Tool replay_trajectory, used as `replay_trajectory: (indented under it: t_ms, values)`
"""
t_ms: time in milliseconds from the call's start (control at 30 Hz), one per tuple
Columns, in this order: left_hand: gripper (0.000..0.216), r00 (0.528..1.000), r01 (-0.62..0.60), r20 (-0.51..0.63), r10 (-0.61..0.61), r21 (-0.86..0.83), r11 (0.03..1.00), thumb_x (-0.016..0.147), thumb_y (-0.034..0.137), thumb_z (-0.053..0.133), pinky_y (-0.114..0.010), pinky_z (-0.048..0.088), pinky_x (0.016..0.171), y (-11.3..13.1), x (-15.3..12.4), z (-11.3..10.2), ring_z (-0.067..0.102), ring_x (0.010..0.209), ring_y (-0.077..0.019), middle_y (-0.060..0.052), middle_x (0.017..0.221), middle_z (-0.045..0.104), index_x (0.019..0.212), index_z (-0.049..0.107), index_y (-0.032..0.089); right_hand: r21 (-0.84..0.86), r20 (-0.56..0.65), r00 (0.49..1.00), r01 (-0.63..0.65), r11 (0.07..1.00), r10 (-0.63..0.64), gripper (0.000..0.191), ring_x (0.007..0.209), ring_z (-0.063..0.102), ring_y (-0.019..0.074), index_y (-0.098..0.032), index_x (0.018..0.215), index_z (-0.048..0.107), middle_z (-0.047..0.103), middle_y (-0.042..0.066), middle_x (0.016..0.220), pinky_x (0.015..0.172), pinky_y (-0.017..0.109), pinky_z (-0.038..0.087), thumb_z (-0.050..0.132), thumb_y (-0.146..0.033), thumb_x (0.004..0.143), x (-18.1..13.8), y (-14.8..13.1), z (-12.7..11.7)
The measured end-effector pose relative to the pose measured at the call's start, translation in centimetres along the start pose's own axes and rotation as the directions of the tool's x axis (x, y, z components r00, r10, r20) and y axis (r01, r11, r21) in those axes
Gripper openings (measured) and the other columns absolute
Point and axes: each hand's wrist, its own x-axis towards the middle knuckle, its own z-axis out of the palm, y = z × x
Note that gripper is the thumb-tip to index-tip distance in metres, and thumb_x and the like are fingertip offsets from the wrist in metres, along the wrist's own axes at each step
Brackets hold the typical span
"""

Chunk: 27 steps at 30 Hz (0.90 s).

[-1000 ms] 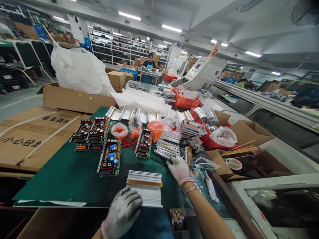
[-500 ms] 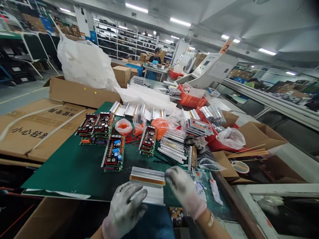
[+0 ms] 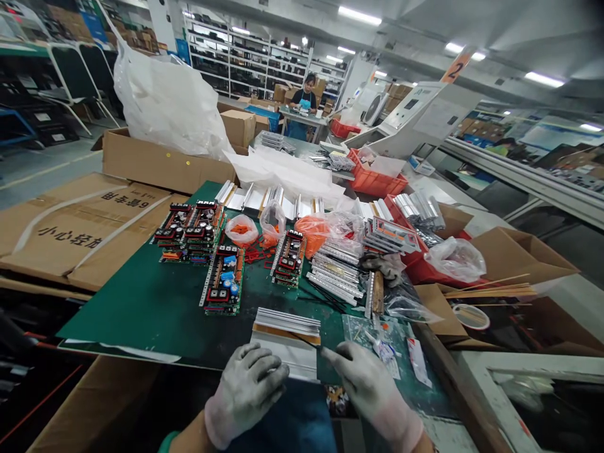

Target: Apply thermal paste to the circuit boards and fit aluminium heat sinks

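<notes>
At the table's front edge lies an aluminium profile (image 3: pixel 287 360) with ridges at the back and a yellow-brown strip (image 3: pixel 268 330) along it. My right hand (image 3: pixel 365 380), in a whitish work glove, pinches a thin black strip (image 3: pixel 302 340) at the profile's right side. The black strip slants across the profile's top. My left hand (image 3: pixel 250 390), gloved too, is by the profile's front left corner, fingers loosely bent and nothing seen in them. Whether it touches the profile I cannot tell. More thin black strips (image 3: pixel 325 297) lie behind, beside a stack of slotted metal bars (image 3: pixel 336 274).
Populated circuit boards (image 3: pixel 221 286) stand on the green table (image 3: pixel 127 308), with bags of orange parts (image 3: pixel 241 230) behind. At the right are a glue-like tube (image 3: pixel 418 362), a wooden-handled tool (image 3: pixel 378 292) and red crates (image 3: pixel 377 179). A person (image 3: pixel 303 100) sits farther back.
My right hand has come down and now holds the black strip over the profile. My left hand has shifted slightly right in the view. The camera has tilted a little.
</notes>
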Motion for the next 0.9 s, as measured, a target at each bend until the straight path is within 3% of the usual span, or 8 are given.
replay_trajectory:
  t_ms: [100, 267, 633, 733, 900]
  values:
    - [0.01, 0.998, -0.045, 0.041, 0.046, -0.023, 0.999, 0.088, 0.019, 0.058, -0.032, 0.045, 0.077, 0.0, -0.3, 0.7, 0.061, 0.081, -0.0162, -0.001, 0.084, 0.066, 0.097, 0.062, 0.021, -0.114, 0.109, 0.994, 0.003, 0.993, 0.01, 0.051, 0.069, 0.056, 0.0164, -0.026, 0.113, 0.064, 0.058, 0.005, 0.082, 0.059, 0.025, 0.041, 0.046, 0.003, 0.075, 1.1, -0.2, 0.2]
    - [0.012, 0.998, -0.031, 0.045, 0.034, -0.074, 0.997, 0.089, 0.012, 0.052, -0.03, 0.042, 0.068, 0.0, -0.3, 1.2, 0.059, 0.075, -0.0152, -0.001, 0.078, 0.064, 0.095, 0.06, 0.019, -0.2, 0.284, 0.956, -0.014, 0.98, 0.072, 0.043, 0.071, 0.055, 0.0184, -0.028, 0.105, 0.067, 0.06, 0.005, 0.082, 0.059, 0.027, 0.035, 0.055, 0.003, 0.076, 3.7, -1.4, 0.8]
    - [0.016, 1.0, -0.021, 0.005, 0.021, -0.096, 0.995, 0.094, 0.014, 0.046, -0.031, 0.04, 0.065, 0.2, -0.3, 1.4, 0.057, 0.072, -0.0153, -0.001, 0.078, 0.066, 0.094, 0.062, 0.018, -0.112, 0.384, 0.923, 0.017, 0.994, 0.028, 0.021, 0.077, 0.058, 0.0189, -0.023, 0.098, 0.066, 0.062, 0.005, 0.086, 0.06, 0.029, 0.035, 0.061, -0.008, 0.084, 7.7, -3.8, 0.5]
    - [0.015, 0.999, -0.035, -0.011, 0.035, -0.082, 0.996, 0.093, 0.013, 0.047, -0.031, 0.039, 0.064, 0.0, -0.4, 1.4, 0.057, 0.072, -0.0156, -0.001, 0.078, 0.066, 0.094, 0.061, 0.018, -0.109, 0.314, 0.949, 0.059, 0.992, -0.022, 0.02, 0.073, 0.057, 0.0184, -0.023, 0.1, 0.065, 0.061, 0.004, 0.082, 0.059, 0.03, 0.035, 0.063, -0.011, 0.085, 7.3, -4.4, 1.4]
    - [0.013, 0.999, -0.05, 0.006, 0.051, -0.075, 0.996, 0.09, 0.012, 0.051, -0.03, 0.041, 0.065, -0.1, 0.0, 1.3, 0.058, 0.07, -0.0143, -0.001, 0.077, 0.065, 0.093, 0.061, 0.019, -0.049, 0.019, 0.997, 0.072, 0.996, -0.071, 0.027, 0.074, 0.056, 0.0165, -0.022, 0.108, 0.061, 0.062, 0.004, 0.087, 0.065, 0.029, 0.039, 0.05, -0.007, 0.089, 2.3, -3.3, 2.4]
